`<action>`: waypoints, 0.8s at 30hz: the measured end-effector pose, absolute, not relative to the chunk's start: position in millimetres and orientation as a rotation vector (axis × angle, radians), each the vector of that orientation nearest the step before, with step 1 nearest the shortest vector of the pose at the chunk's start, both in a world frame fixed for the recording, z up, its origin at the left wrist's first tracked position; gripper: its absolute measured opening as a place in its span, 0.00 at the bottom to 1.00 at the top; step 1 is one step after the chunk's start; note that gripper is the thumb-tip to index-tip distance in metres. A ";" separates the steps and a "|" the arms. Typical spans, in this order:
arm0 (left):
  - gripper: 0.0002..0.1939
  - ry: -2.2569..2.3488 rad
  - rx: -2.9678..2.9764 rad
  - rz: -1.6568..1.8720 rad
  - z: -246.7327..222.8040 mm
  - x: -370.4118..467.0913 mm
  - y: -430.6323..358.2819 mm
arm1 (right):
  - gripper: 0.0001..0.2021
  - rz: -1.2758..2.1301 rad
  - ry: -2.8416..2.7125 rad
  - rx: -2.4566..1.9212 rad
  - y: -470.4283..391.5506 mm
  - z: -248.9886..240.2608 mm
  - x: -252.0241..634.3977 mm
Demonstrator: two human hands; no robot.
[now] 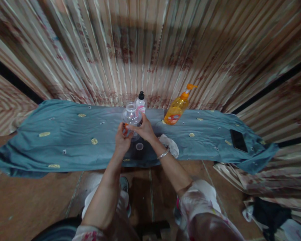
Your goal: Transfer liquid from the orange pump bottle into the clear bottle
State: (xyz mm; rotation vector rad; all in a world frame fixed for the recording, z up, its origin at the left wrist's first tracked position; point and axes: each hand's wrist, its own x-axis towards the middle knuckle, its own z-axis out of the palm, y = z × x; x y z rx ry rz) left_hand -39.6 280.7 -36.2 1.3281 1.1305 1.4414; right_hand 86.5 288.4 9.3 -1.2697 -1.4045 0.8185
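Observation:
A clear, wide-mouthed plastic bottle [131,115] stands near the middle of the cloth-covered table, its mouth uncovered. My left hand [122,138] is closed round something orange at the bottle's lower left side. With its thumb and fingers, my right hand [144,129] grips the bottle's right side. Just behind is a clear bottle with a black cap [140,102] and a pink label. A small round clear lid [139,146] lies in front of the hands. Beside my right wrist rests a crumpled white tissue [170,144].
An orange pump bottle [176,110] stands tilted in view, right of the hands. A black phone [238,140] lies at the table's right end. The blue-green cloth [72,140] has wrinkles and hanging edges. Behind it hangs a striped curtain [150,60].

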 end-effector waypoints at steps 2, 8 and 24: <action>0.31 1.159 1.326 1.435 -38.1 -39.2 279.5 | 0.46 0.822 -1.408 -1.305 287.1 7.1 85.4; 0.34 1.134 1.375 1.453 -39.6 -33.8 273.8 | 0.53 0.805 -1.459 -1.302 281.7 5.5 85.7; 0.44 1.294 1.718 1.627 -3.7 -39.5 253.5 | 0.60 0.604 -1.336 -1.399 356.7 10.1 141.1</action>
